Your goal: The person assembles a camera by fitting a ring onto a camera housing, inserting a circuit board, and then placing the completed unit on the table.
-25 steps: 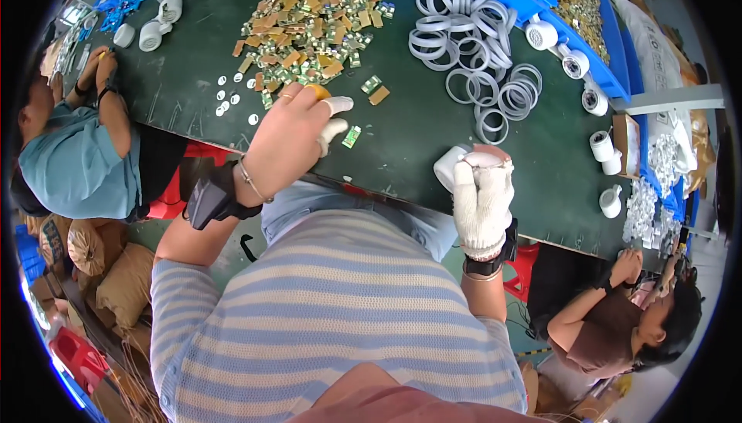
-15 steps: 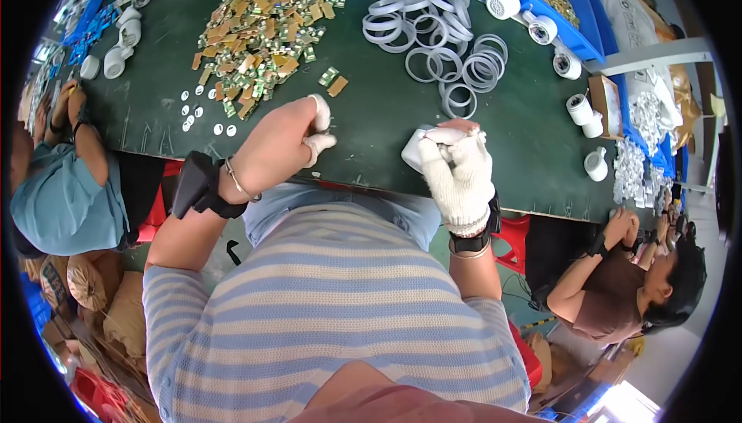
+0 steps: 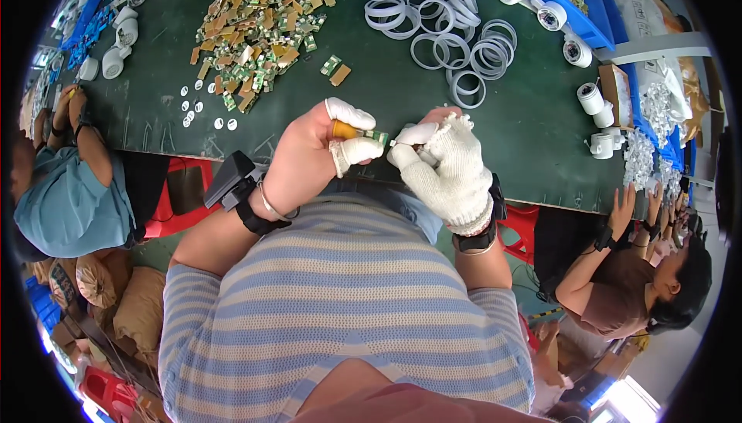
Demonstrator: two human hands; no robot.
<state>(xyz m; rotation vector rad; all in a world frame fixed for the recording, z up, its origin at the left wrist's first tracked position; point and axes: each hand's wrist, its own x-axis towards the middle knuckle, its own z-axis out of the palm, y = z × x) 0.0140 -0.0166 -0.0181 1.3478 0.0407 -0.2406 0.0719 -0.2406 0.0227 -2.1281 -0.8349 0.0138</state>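
My left hand [image 3: 305, 151], fingertips covered in white, has moved right to meet my right hand [image 3: 448, 172] in its white knitted glove. The left now pinches a small green rectangular circuit board [image 3: 377, 137] between thumb and finger, clear of the dark green tabletop [image 3: 309, 102] and left of the glove, so both hands are working at one spot. My grip covers the board's left end. The right fingers curl inward, but I can't tell whether the smooth white shape [image 3: 417, 134] there is a held part or a finger covering, nor whether board and glove touch.
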